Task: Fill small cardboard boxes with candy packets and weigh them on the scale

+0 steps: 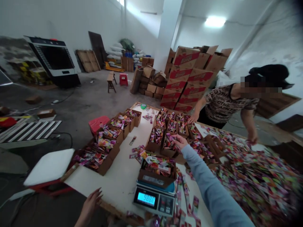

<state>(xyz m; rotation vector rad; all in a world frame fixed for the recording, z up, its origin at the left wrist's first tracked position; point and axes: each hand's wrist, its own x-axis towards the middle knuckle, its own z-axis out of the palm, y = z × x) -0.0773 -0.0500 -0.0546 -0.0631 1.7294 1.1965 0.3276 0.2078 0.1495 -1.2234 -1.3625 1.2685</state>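
My right hand [181,142] reaches over a cardboard box of small colourful packets [169,141], its fingers curled down at the packets. What lies between the fingertips is too small to make out. Low at the table's front edge, my left hand [92,201] holds nothing, with its fingers stretched out and apart. Between the two hands a digital scale [154,198] stands on the table with its display lit. On its pan rests a cardboard box [151,180] filled with the same kind of packets. Loose packets [138,152] lie behind that box.
A row of filled boxes [110,131] lines the white table's [94,179] left side. A large heap of packets [262,170] covers the right. Across the table a person [233,104] bends over the boxes and heap. Stacked cartons [187,78] stand behind; a white-topped stool [50,167] stands left.
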